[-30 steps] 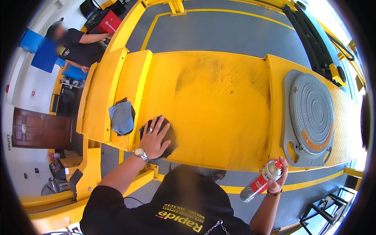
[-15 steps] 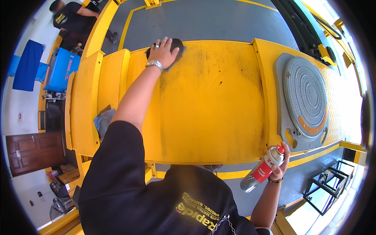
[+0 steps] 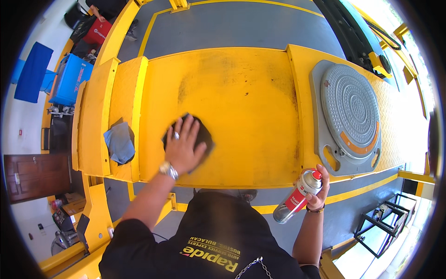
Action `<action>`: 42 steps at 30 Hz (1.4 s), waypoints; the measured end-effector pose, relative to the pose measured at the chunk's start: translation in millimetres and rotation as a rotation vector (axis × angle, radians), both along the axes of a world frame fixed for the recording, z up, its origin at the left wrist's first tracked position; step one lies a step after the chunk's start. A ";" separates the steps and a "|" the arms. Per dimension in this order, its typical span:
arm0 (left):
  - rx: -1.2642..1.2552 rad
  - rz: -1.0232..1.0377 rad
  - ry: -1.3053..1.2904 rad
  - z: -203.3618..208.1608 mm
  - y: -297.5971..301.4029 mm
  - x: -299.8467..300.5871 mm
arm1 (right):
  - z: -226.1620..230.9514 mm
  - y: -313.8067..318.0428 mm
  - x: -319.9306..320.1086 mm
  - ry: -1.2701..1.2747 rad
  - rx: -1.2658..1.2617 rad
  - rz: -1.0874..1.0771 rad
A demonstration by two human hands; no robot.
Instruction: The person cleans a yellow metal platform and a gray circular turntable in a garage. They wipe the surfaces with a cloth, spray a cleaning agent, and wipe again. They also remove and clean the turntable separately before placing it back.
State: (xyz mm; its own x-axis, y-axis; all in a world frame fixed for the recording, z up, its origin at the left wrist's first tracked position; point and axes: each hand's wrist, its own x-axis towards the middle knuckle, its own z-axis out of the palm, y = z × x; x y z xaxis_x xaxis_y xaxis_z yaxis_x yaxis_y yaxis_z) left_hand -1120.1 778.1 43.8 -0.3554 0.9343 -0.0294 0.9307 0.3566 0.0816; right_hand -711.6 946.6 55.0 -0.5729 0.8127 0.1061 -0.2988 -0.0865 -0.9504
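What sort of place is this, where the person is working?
Probably a vehicle repair workshop: the yellow platform resembles a car lift's runway, a round gray plate sits toward its right end, and the right hand holds a spray can.

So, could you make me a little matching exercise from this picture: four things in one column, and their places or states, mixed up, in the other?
Things
1. dark cloth
2. spray can
3. blue cloth
4. round grey plate

Places or states
A. held in the right hand
B. bears a curved orange strip
C. lying left of both hands, with no hand on it
D. under the left hand, on the yellow surface

Right pairs: 1-D, 2-A, 3-C, 4-B
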 end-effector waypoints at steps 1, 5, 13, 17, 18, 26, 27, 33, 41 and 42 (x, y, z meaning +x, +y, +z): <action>0.028 0.049 0.032 -4.6 30.9 -34.6 | -2.0 0.5 1.6 0.011 0.000 -0.004; 0.030 0.259 0.120 -8.0 184.6 -139.7 | 6.6 5.6 -6.9 0.030 -0.023 0.009; 0.152 -0.586 -0.093 -10.1 174.2 115.8 | -1.0 -0.2 -5.8 0.024 0.065 -0.067; -0.084 -0.680 -0.283 14.1 95.6 103.6 | -2.4 1.3 -1.9 -0.015 0.124 -0.041; -0.108 -0.619 -0.213 16.0 106.6 81.7 | -1.0 -0.2 -1.5 -0.033 0.126 -0.031; 0.042 -0.060 -0.009 -18.0 383.3 0.3 | 7.8 -1.7 -10.5 -0.072 0.080 -0.113; 0.061 -0.046 0.018 -21.9 394.5 24.1 | 8.3 -1.2 -9.3 -0.097 0.098 -0.128; 0.079 -0.279 -0.042 -18.0 339.1 95.1 | 13.3 1.2 -10.8 -0.058 0.039 -0.074; 0.148 -0.556 -0.106 -12.3 165.2 200.3 | 24.4 -11.0 -8.6 -0.057 0.158 -0.087; 0.146 -0.579 -0.135 -12.3 145.0 210.1 | 25.8 -21.0 0.2 -0.093 0.239 -0.085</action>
